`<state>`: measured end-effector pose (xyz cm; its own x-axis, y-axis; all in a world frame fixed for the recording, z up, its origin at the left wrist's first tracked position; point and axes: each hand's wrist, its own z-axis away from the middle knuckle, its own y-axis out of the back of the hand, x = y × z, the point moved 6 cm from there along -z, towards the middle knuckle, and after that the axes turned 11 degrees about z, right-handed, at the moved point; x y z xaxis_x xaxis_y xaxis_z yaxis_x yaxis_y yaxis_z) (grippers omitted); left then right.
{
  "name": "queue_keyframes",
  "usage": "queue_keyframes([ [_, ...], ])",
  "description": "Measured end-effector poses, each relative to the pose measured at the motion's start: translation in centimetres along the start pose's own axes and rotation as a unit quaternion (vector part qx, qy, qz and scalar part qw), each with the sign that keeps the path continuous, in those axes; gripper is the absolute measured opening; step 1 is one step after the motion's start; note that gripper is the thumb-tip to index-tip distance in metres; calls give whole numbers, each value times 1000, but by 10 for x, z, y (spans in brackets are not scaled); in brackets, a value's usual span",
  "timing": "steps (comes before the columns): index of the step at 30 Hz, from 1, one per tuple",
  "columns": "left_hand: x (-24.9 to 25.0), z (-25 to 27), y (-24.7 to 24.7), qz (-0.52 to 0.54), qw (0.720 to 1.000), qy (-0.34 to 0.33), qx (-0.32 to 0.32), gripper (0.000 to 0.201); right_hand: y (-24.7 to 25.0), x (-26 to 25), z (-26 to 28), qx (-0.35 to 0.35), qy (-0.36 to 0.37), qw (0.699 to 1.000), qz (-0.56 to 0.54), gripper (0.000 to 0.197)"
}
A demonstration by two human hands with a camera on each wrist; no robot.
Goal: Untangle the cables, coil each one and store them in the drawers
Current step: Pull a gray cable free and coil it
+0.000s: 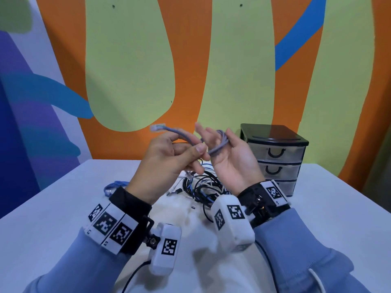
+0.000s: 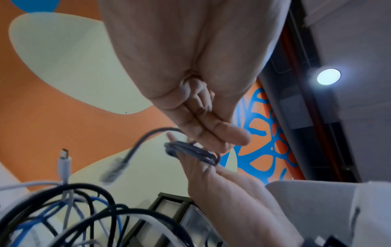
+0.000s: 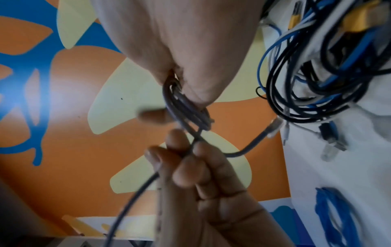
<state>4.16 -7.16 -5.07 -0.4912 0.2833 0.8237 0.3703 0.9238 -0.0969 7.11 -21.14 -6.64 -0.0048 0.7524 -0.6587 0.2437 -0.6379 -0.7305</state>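
The sleeves (image 1: 296,261) are seen nearest, raised above the table (image 1: 328,218). The drawers (image 1: 275,155) stand at the right rear of it, all shut as far as can be told. The tangle (image 1: 203,187) of black, white and blue leads lies below the hands, and a blue coil (image 1: 114,186) lies apart on the left.

The grey cable (image 1: 220,144) is held in the air between both hands. Its loops are wound round the fingers of the right hand (image 1: 234,161), which are only half straightened, and are clamped by the thumb, as the right wrist view suggests. The free end is pinched between thumb and curled fingers of the left hand (image 1: 165,163), with the plug (image 1: 157,127) sticking out to the left.

The step in hand is judged to be the last turns of the coil. The tail should be led round the same fingers with light, even tension, so that each turn is laid beside the others and not across them. Twist should be let out through the left pinch as the tail is fed. The loops could slip off if the right fingers are straightened too soon. The plug is best tucked under a turn before the coil is drawn off and a drawer is opened
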Motion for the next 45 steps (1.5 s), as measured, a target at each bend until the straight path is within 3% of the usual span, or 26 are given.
queue_keyframes([
  [4, 3, 6, -2, -99, 992, -79, -10, 6, -3, 18, -1, 16, -13, 995, 101, 50],
  [7, 8, 10, -7, -175, 977, -121, -27, 14, 1, 14, -3, 33, 18, 992, 120, 55],
  [9, 10, 10, -11, -157, 979, -116, -53, 23, 0, 9, -1, 34, 29, 993, 107, 60],
  [13, 7, 7, -9, -148, 980, -102, -81, 28, -1, 10, 1, 35, 35, 993, 108, 45],
  [15, 11, 6, -7, -196, 966, -144, -88, 27, 1, 14, 0, 36, 27, 992, 116, 37],
  [18, 19, 6, -5, -313, 921, -218, -79, 24, 0, 19, 1, 10, 14, 993, 120, 35],
  [19, 19, 5, -4, -318, 920, -219, -74, 24, -1, 21, 1, 5, 14, 992, 127, 36],
  [23, 9, 2, 4, -192, 973, -122, -47, 21, -13, 30, 6, -28, 23, 983, 179, 44],
  [26, 8, -1, 10, -92, 993, -69, -3, 31, -17, 29, 9, -21, 31, 986, 161, 54],
  [30, 8, -5, 21, 5, 999, -36, 28, 42, -21, 23, 11, -19, 52, 984, 169, 62],
  [34, 11, -6, 27, 145, 988, -17, 49, 42, -7, 8, 7, 63, 122, 968, 208, 29],
  [36, 10, -5, 26, 188, 981, -2, 47, 44, 0, 7, 4, 101, 128, 953, 256, 23],
  [39, 9, -4, 22, 210, 976, 26, 49, 46, -10, 22, 1, 57, 90, 937, 331, 34],
  [41, 12, -4, 25, 226, 971, 29, 71, 44, -17, 30, 4, 35, 62, 943, 325, 30],
  [45, 20, -4, 39, 192, 974, 16, 120, 41, -18, 19, 8, 19, 85, 948, 306, 24],
])
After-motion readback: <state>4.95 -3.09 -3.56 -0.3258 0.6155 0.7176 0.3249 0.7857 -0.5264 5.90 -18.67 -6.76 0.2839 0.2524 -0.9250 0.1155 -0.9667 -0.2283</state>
